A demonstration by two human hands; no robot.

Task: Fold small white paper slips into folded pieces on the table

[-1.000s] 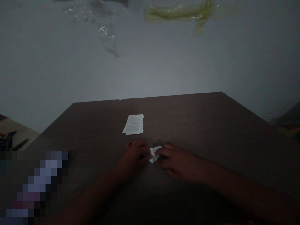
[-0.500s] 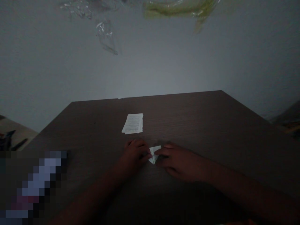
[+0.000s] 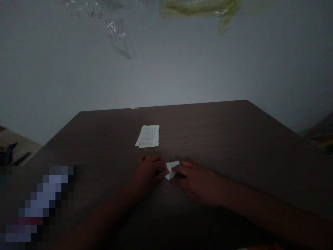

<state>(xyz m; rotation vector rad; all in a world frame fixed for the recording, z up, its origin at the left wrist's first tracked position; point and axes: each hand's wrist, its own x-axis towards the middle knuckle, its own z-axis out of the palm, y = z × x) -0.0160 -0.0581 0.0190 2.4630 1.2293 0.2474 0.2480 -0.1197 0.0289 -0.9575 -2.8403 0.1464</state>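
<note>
A small folded piece of paper [image 3: 170,168], pale with faint creases, lies on the brown wooden table [image 3: 208,132] between my two hands. Its left edge is held under the curled fingers and thumb of my left hand [image 3: 150,170], which rests on the tabletop. From the other side, my right hand [image 3: 201,180] grips the paper, its index finger on top and its thumb at the near corner. Fingers cover both sides of the paper, and the dim light hides detail. Beyond my left hand is a stack of printed paper sheets [image 3: 147,136].
Behind the table stands a pale wall [image 3: 182,69] with clear plastic [image 3: 118,38] and yellow tape-like material [image 3: 200,8] on it. A pixelated patch [image 3: 44,198] covers the lower left. A small whitish scrap [image 3: 134,108] sits at the table's back edge.
The near tip of the folded paper, pointed before, now looks blunter and shorter. My right thumb has shifted slightly left towards it; my left hand stays in place.
</note>
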